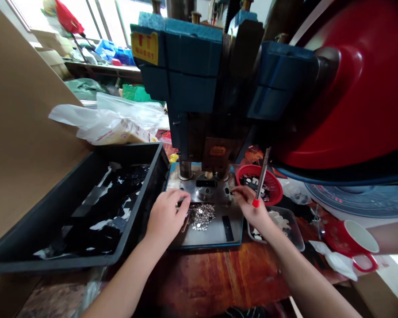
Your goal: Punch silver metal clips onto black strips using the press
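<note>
L hand (pixel 166 216): at the metal plate's (pixel 192 192) L side, prob. to keep small stuff in easy reach. Thumb near curled fingers; can't tell if they grip anything.
R hand (pixel 252 210): thumb + fingertips pressed together at plate's R edge, so likely precise there; can't tell what, if anything, is btwn.
Rod (pixel 262 174): slanting up by my R hand, silvery w/ red end; can't tell if it's tucked in my grip.
Metal bits (pixel 203 215): loose heap just in front of plate, btwn hands, so short reach. Tiny, shiny, silvery, some roundish.
Plate: flat, dull grey steel, dark slot, round center, under blue press (pixel 192 66).
Black strip (pixel 227 228): flat, R of bits.
Red bowl (pixel 279 194): R side, blk + white pcs.
</note>
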### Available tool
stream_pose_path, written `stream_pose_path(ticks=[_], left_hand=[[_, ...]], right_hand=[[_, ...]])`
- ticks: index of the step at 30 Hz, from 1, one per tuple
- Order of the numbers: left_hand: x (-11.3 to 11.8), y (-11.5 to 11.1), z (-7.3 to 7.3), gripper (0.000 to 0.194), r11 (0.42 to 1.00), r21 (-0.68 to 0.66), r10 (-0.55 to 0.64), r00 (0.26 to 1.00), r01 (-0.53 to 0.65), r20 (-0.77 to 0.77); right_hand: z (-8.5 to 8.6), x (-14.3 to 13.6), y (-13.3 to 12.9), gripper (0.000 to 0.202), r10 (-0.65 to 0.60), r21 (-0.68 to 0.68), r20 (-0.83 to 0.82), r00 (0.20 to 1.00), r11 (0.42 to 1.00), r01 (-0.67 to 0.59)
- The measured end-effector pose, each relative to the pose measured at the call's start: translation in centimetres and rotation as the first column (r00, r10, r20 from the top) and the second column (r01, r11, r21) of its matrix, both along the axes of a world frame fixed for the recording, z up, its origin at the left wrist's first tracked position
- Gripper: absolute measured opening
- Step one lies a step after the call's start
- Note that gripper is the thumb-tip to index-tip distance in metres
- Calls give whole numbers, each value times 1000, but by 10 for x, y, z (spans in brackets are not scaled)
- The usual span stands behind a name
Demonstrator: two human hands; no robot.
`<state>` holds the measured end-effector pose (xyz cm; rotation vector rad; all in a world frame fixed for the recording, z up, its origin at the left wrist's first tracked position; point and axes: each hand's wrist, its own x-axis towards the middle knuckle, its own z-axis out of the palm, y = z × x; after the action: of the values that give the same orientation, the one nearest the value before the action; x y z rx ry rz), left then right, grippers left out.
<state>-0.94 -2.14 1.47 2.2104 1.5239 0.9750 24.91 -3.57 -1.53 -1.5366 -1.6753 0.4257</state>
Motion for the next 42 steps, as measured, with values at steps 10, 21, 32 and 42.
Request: stream_pose_path(ticks=[10,21,32,42], left_hand=[[-27,-38,-28,21,991,-129,-71,973,43,-221],[-29,-38,-33,23,993,-101,-75,973,54,-217],[-27,-40,-34,24,994,-102,-74,969,51,-234],[-23,-44,-42,26,999,-17,-31,974,28,-226]], right_hand=[[-2,6,-45,35,186,-186,670,719,979,-80],[0,3,-44,33,174,-163,694,699,983,-84],[0,-5,-40,31,136,-142,652,746,988,-56],[-1,-15,-42,30,128,-121,620,774,990,-66]])
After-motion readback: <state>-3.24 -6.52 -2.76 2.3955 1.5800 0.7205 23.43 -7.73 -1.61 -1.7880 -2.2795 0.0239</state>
